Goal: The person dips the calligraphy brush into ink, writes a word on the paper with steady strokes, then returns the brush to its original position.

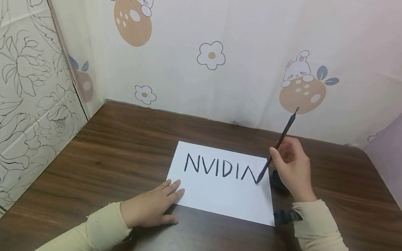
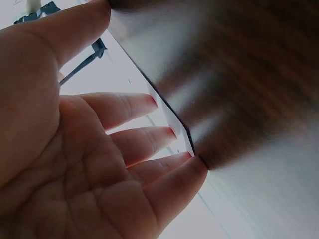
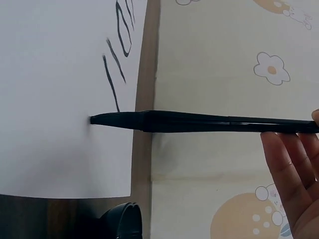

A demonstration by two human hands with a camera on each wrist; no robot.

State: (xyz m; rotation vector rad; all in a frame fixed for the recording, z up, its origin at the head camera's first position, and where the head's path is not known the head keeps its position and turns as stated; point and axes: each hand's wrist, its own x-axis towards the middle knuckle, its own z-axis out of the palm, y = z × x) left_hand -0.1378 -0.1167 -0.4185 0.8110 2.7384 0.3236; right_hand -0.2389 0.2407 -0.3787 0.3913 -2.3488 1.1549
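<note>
A white sheet of paper (image 1: pixel 213 195) lies on the table, with dark letters reading "NVIDI" followed by a peaked stroke. My left hand (image 1: pixel 152 204) rests at its lower left corner, fingertips on the sheet and thumb on the wood. The left wrist view shows the palm (image 2: pixel 89 169) with fingers extended over the paper's edge. With thumb and fingers, my right hand (image 1: pixel 292 166) pinches a dark writing brush (image 1: pixel 284 133) by its handle, tilted. The brush tip meets the paper at the right foot of the peaked stroke. In the right wrist view the brush (image 3: pixel 184 122) crosses the sheet's edge.
A small black container (image 3: pixel 122 221) stands just beyond the paper's right edge, partly hidden by my right hand in the head view. The dark wood table (image 1: pixel 121 143) backs onto a patterned wall covering (image 1: pixel 244 84). A floral panel (image 1: pixel 13 65) stands at the left.
</note>
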